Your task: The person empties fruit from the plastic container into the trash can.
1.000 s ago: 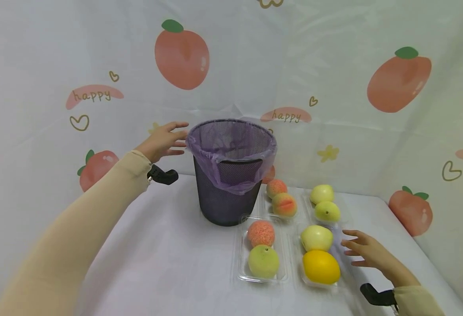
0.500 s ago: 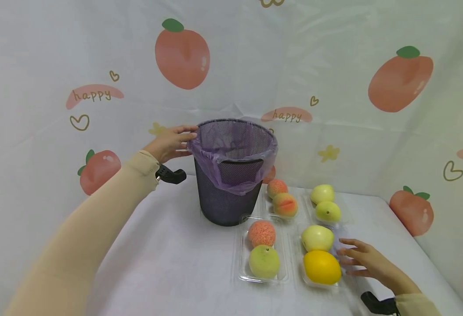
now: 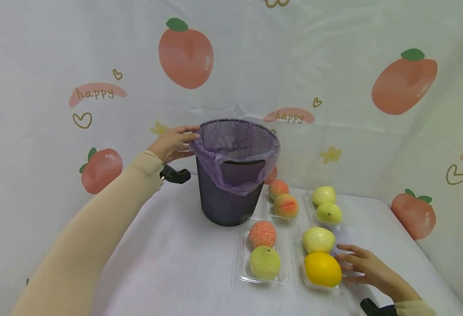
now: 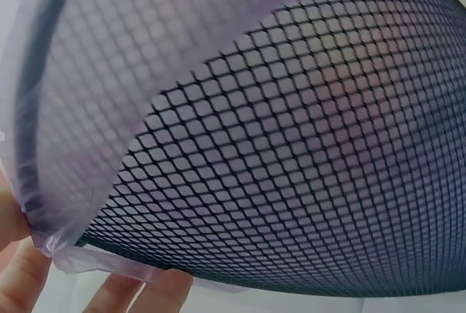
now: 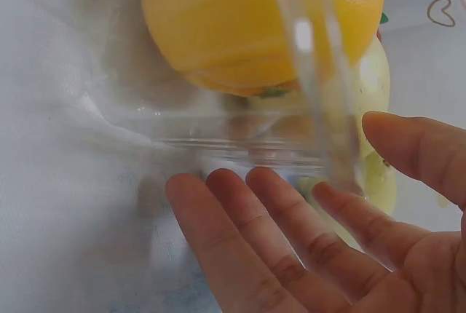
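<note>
My left hand (image 3: 173,144) rests at the left rim of a black mesh wastebasket (image 3: 227,202) lined with a purple plastic bag (image 3: 239,180). In the left wrist view its fingers (image 4: 164,291) lie along the outside of the mesh, partly hidden. My right hand (image 3: 367,268) is beside a clear plastic box (image 3: 321,288) holding an orange-yellow fruit (image 3: 322,269) and a pale yellow fruit (image 3: 318,240). Seen from the right wrist, the fingers (image 5: 277,236) are extended, their tips right at the box's side wall, with the thumb spread away.
Left of that box, another clear box (image 3: 242,274) carries a reddish peach (image 3: 262,234) and a green fruit (image 3: 265,262). Farther back are two peaches (image 3: 286,206) and two yellow-green fruits (image 3: 329,213) in clear boxes. A fruit-printed white cloth (image 3: 231,52) hangs behind the table.
My left hand has moved right and come onto the wastebasket's rim. My right hand has moved down and slightly left, closer to the box with the orange-yellow fruit.
</note>
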### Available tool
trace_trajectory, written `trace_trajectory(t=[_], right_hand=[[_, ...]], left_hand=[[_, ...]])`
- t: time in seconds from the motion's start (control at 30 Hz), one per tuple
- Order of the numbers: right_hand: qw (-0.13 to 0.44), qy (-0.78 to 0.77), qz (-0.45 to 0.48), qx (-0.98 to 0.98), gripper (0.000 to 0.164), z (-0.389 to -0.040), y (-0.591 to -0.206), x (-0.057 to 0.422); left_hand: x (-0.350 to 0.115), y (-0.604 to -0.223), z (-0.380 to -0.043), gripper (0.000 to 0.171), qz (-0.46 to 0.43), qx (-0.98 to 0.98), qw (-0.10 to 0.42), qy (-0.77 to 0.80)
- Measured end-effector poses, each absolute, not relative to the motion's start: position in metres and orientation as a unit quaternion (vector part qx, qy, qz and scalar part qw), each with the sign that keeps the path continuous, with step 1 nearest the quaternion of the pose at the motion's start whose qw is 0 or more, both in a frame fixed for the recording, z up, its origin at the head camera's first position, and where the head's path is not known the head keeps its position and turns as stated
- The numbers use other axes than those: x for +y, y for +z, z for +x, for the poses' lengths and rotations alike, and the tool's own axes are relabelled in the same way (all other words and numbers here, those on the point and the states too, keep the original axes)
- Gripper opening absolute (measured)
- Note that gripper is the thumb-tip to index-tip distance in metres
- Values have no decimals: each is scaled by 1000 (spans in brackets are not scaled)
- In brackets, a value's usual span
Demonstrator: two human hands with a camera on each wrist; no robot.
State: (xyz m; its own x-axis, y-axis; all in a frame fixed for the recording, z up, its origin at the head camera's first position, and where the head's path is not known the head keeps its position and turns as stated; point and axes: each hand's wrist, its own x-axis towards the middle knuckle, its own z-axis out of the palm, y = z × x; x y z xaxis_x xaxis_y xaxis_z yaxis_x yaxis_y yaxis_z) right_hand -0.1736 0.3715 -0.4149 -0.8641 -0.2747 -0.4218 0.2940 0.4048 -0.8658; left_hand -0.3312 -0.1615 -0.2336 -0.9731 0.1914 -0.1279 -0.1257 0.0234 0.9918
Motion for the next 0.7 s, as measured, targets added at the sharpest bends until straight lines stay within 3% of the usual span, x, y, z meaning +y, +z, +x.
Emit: trace_trajectory(t=[0.7], right_hand=[[286,-581,15,762,62,-174,-423,372]], left_hand=[[-161,-233,-333,52,0,701,121,703]])
